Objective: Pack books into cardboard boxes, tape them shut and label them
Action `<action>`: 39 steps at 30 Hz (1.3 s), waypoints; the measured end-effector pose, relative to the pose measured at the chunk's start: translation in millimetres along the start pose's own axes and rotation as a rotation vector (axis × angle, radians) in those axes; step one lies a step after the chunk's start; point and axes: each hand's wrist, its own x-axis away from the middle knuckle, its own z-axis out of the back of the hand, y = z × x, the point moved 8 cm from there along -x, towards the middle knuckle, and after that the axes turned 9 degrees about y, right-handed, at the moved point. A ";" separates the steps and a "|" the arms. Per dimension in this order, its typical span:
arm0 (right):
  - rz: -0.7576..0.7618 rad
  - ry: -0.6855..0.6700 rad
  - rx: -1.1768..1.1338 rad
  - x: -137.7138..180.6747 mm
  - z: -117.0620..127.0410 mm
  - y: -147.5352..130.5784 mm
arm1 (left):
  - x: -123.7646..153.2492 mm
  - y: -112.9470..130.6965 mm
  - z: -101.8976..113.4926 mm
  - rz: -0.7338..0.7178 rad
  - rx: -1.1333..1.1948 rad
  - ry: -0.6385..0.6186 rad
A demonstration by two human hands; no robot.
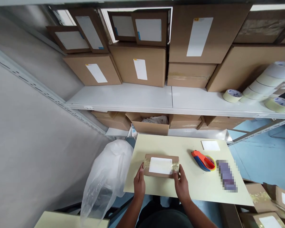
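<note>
Brown cardboard box [161, 175], smallish, white label [160, 165] facing up, shiny tape [175, 165] around both ends. Long axis runs side to side, roughly along the table's front edge. Left hand [139, 184] and right hand [181, 185] each grip an end, over the left half of the pale yellow table [161, 144]; can't tell if it's resting there. Behind the table: white shelf [123, 96] with cartons [142, 80]. Blue floor [256, 155] to the table's right, grey wall [26, 126] to its left.

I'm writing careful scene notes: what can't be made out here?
All in the head view:
Held package: underside, hidden by its own top.
Its label: any print, too small or faint.
Purple object: details, blurred into blocks.
Open box: contents, partly hidden by its front.
Lower-right cartons: partly cut off by picture edges.
</note>
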 end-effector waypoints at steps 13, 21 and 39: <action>0.036 0.069 0.096 -6.8 5.9 3.6 | -2.5 9.9 -4.9 0.028 -0.021 -0.081; 0.072 0.134 0.161 -14.1 17.1 -6.8 | -4.2 28.5 -13.6 -0.004 -0.008 -0.244; 0.314 0.171 0.953 -145.9 117.2 23.2 | -59.1 11.4 -17.3 -0.149 -0.185 -0.120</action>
